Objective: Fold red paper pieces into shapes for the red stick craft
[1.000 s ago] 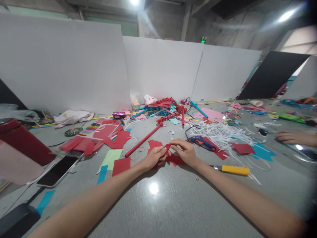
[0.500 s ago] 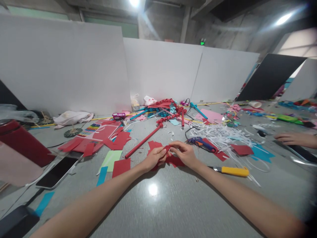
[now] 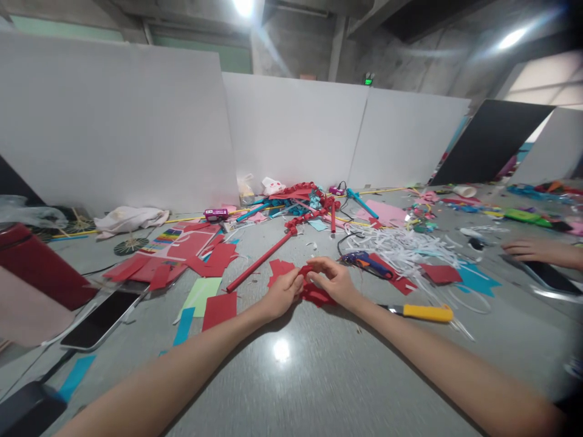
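Both hands meet over the grey table, around a piece of red paper (image 3: 308, 271). My left hand (image 3: 283, 294) is closed, its thumb and fingers pinching the left side of the paper. My right hand (image 3: 336, 281) grips the right side with curled fingers. More red paper (image 3: 279, 269) lies on the table beneath and behind the hands. A red paper tube (image 3: 259, 264) rests beyond my left hand, leading to curled red paper pieces. Just past my right hand lies a blue glue gun (image 3: 368, 264). The yellow-handled utility knife (image 3: 428, 312) lies beside my right forearm.
White paper strips (image 3: 401, 243) are heaped at the right. Another person's hand (image 3: 528, 250) is at the far right, by a dark phone-like device. Left stand a phone (image 3: 102, 318) and red bottle (image 3: 40, 267), near red sheets (image 3: 182, 249). White boards (image 3: 296, 133) line the back.
The fingers have shifted slightly around the red paper, which now shows a folded or curled edge between them. The whole view has moved a little. Other items stay in place.
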`<state>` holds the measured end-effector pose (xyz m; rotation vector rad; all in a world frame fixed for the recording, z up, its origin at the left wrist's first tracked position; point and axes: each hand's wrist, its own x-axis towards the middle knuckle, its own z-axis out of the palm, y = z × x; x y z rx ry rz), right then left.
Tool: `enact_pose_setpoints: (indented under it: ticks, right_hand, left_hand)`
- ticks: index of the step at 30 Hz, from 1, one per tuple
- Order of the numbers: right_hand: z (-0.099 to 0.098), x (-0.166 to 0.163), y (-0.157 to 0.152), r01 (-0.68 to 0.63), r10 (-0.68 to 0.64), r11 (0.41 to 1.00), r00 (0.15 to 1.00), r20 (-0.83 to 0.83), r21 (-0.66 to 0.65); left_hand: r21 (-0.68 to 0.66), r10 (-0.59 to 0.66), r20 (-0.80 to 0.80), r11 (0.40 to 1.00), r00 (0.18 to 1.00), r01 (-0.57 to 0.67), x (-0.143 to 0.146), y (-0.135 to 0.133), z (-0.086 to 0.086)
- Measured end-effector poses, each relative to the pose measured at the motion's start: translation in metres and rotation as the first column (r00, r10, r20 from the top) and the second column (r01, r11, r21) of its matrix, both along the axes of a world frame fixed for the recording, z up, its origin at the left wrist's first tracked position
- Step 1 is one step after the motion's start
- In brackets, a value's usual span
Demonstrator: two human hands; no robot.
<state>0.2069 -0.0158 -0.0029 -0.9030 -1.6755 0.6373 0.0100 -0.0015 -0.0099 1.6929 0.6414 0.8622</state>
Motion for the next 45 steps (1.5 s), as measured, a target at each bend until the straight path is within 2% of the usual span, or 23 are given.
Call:
enact_pose_setpoints:
  ticks: [2,4,9,14,30,39,45]
  right_hand:
    - [0.0,-0.001,0.001,0.017,-0.017,1.0,0.999,-0.028,-0.003]
    - [-0.001,-0.001,0.001,0.027,-0.027,1.0,0.998,-0.061,-0.008]
    - [-0.001,-0.003,0.0,0.031,-0.033,0.999,0.985,-0.169,-0.018]
    - [-0.003,-0.001,0.002,0.029,-0.029,1.0,0.997,-0.072,0.0]
    - [0.0,-0.003,0.001,0.046,-0.047,0.999,0.993,-0.112,-0.012]
    - [0.002,0.0,-0.003,-0.046,0.037,0.996,0.994,-0.105,-0.081]
    - [0.002,0.0,-0.004,-0.073,0.068,0.995,0.995,-0.067,-0.063]
  left_hand:
    - [0.133,0.079,-0.119,0.989,0.99,-0.063,0.0,-0.004,0.004]
    - [0.234,0.122,-0.194,0.969,0.973,-0.074,-0.001,-0.006,0.007]
    - [0.34,0.179,-0.258,0.937,0.949,-0.084,-0.001,-0.009,0.009]
    - [0.344,0.196,-0.25,0.933,0.948,-0.102,0.0,-0.011,0.008]
    - [0.37,0.242,-0.267,0.92,0.933,-0.132,0.0,-0.006,0.0]
    - [0.365,0.251,-0.287,0.921,0.924,-0.137,0.001,-0.004,-0.003]
    - [0.365,0.236,-0.276,0.922,0.932,-0.125,0.002,-0.004,-0.003]
